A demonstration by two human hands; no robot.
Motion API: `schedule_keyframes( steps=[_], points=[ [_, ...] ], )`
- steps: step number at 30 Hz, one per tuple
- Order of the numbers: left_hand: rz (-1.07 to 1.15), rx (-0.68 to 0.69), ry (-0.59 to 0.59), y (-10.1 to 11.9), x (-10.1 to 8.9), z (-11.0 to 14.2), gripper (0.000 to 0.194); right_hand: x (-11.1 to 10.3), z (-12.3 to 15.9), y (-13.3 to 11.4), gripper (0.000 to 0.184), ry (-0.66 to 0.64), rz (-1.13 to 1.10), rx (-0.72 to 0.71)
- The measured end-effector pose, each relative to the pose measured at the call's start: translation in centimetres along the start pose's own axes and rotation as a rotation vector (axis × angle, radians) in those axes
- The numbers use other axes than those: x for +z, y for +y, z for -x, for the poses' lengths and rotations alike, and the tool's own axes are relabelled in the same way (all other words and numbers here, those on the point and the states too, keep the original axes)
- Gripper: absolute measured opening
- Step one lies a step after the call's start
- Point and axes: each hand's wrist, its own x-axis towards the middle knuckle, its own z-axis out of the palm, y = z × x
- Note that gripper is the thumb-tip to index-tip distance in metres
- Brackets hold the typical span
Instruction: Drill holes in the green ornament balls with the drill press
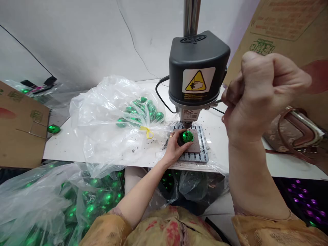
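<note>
My left hand (176,147) holds a shiny green ball (188,136) between thumb and fingers, on a flat board over the slotted metal base (202,150) of a small drill press (198,65). The chuck (187,125) is directly above the ball; whether the bit is inside it I cannot tell. Raised at the right of the black motor housing, my right hand (261,89) is closed in a fist around the press's feed lever (218,101). Most of that lever is hidden by the fingers. Dark shavings are scattered about the base.
A clear plastic bag (102,109) tied with yellow ribbon (147,132) holds several green balls. Another green ball (53,129) lies near a cardboard box (20,126). A bag of green balls (94,201) sits below the table edge. A brown bag (292,133) stands at right.
</note>
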Motion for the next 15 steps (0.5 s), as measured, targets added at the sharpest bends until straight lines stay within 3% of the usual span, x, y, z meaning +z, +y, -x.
schedule_keyframes(
  steps=[9,13,15],
  points=[
    [0.035,-0.077,0.075,-0.6,0.3,0.2,0.052,1.3,-2.7,0.5,0.039,-0.059,0.013,0.156],
    [0.027,0.012,0.178,-0.2,-0.1,0.9,0.045,1.4,-3.1,1.0,0.037,-0.057,-0.021,0.155],
    [-0.037,0.137,0.21,0.3,-1.0,2.2,0.041,1.4,-3.3,1.4,0.037,-0.057,-0.025,0.143]
  ],
)
